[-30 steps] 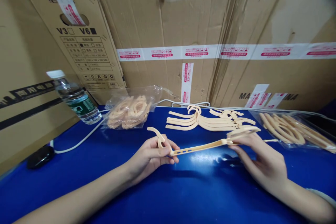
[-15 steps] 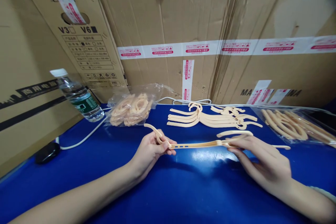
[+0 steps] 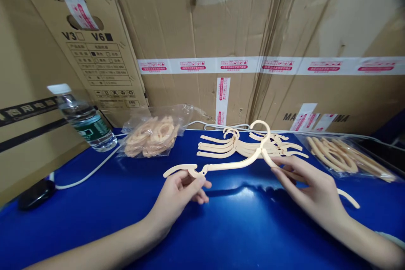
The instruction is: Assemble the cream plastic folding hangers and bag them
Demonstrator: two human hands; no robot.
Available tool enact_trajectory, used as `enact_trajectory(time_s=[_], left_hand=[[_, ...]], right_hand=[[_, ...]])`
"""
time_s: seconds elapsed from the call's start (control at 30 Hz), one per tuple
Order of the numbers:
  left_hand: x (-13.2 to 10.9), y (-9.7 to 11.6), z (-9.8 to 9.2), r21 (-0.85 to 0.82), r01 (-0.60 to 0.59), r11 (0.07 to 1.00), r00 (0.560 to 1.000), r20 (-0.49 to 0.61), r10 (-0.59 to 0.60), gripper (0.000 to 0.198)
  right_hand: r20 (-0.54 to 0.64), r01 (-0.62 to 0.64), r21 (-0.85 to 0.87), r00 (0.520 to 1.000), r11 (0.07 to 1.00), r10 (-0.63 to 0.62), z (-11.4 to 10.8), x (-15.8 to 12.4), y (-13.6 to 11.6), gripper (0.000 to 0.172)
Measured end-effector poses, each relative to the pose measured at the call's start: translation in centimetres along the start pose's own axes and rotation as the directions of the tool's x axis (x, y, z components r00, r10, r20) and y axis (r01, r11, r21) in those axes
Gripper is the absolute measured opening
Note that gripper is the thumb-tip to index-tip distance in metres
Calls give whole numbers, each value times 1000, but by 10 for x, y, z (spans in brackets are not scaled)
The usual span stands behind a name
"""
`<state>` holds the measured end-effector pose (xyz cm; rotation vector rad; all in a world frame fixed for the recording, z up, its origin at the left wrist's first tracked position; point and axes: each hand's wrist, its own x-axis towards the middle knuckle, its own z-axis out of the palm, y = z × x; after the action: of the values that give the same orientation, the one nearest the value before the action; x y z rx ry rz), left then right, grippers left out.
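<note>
A cream plastic folding clothes hanger [image 3: 232, 165] is held above the blue table, its hook pointing up and its jointed arms spread to both sides. My left hand [image 3: 182, 190] is closed on the curved piece near its left joint, thumb in front. My right hand [image 3: 306, 185] pinches the right arm, fingers on top and thumb below; part of that arm is hidden behind the hand, and its tip shows beyond. Just behind lie several similar hangers [image 3: 218, 147] in an overlapping row.
A clear bag of cream curved parts [image 3: 152, 137] lies at the back left, and another bag of long parts [image 3: 335, 156] at the right. A water bottle [image 3: 87, 122] leans near a black object [image 3: 36, 194] and a white cable [image 3: 87, 181]. Cardboard boxes [image 3: 196, 21] wall the back.
The hanger has turned from edge-on to face me, so its hook now stands up. My right hand has shifted slightly down and left, still holding its arm. The view has moved a little.
</note>
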<state>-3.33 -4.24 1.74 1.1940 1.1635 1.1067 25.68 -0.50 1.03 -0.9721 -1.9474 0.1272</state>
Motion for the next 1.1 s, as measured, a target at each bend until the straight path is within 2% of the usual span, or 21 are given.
enact_trajectory(time_s=[0.03,0.07,0.1,0.13,0.17,0.2,0.23,0.27,0.3,0.4,0.43,0.6,0.7,0.8,0.93,1.1], left_hand=[[-4,-2,0,116,-47,992,997,67,40,24],[-8,-5,1,248,-143,958,982,153,107,24],[-12,-8,1,372,-307,876,941,258,220,20],[-15,-13,2,431,-507,746,852,378,361,13],[-18,-18,2,405,-714,570,698,476,536,12],[-19,-23,3,391,-837,382,546,567,617,14],[-20,-27,3,386,-895,223,432,627,648,16],[-20,-30,3,395,-912,110,367,668,647,19],[-20,-31,2,426,-903,50,363,696,620,23],[-18,-29,-1,541,-841,31,467,694,548,36],[-17,-28,-2,562,-827,22,487,697,526,39],[-16,-26,-7,573,-812,-106,488,768,416,51],[-16,-29,-6,594,-796,-116,521,770,369,55],[-17,-28,-4,620,-780,-86,562,755,338,56],[-21,-15,0,678,-735,15,659,710,248,62],[-18,-2,2,711,-691,133,722,670,170,67]], right_hand=[[19,-10,1,1000,1000,10,-1,1,1,19],[39,-18,6,999,1000,18,-1,2,2,20],[62,-24,10,998,1000,24,-1,3,3,20],[91,-27,10,995,1000,26,-1,3,5,19],[127,-22,5,992,1000,21,0,3,7,18],[165,-12,-5,986,1000,12,1,2,8,17],[205,4,-19,979,1000,0,3,1,10,16],[243,23,-33,970,999,-14,4,0,10,15],[280,38,-44,960,998,-24,6,-1,10,15],[368,47,-55,930,997,-24,9,-2,6,15],[389,47,-53,921,997,-23,9,-3,3,15],[452,65,-35,891,997,-42,7,-5,-10,17],[484,52,-37,875,998,-27,7,-6,-12,18],[477,19,-46,879,999,6,9,-7,-8,19],[442,-6,-67,896,998,34,12,-4,0,19],[413,-10,-94,909,996,48,16,1,9,19]])
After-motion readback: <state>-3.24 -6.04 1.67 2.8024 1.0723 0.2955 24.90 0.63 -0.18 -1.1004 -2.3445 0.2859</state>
